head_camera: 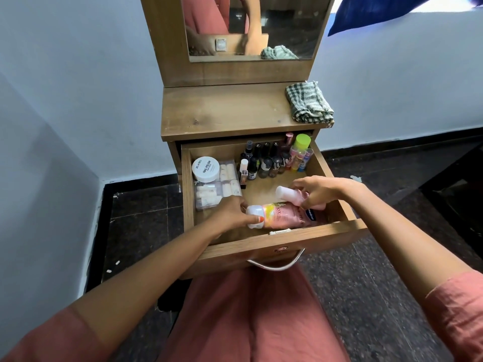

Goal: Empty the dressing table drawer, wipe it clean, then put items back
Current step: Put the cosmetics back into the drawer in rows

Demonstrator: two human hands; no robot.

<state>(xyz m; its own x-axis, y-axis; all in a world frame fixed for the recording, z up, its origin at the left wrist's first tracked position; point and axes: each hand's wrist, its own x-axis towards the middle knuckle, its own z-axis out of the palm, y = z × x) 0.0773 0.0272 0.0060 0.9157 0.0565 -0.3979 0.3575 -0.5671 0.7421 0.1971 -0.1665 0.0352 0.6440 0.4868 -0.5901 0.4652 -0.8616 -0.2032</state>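
Observation:
The wooden drawer (pixel 277 244) of the dressing table stands pulled out. Inside, at the front, lies a pink lotion bottle (pixel 282 215) with a white cap; my left hand (pixel 232 212) grips its cap end. My right hand (pixel 318 190) holds a smaller pink bottle (pixel 287 194) with a white cap just above the lotion. At the back stand several dark nail polish bottles (pixel 264 163) and colourful tubes (pixel 300 155). On the left sit a white nail polish wipes tub (pixel 206 168) and a clear packet of small items (pixel 222 189).
A checked green-and-white cloth (pixel 309 103) lies folded on the right of the table top (pixel 224 111). A mirror (pixel 251 27) stands behind it. Dark tiled floor (pixel 138 220) surrounds the table, with pale walls close by. The drawer's metal handle (pixel 277 265) hangs toward my lap.

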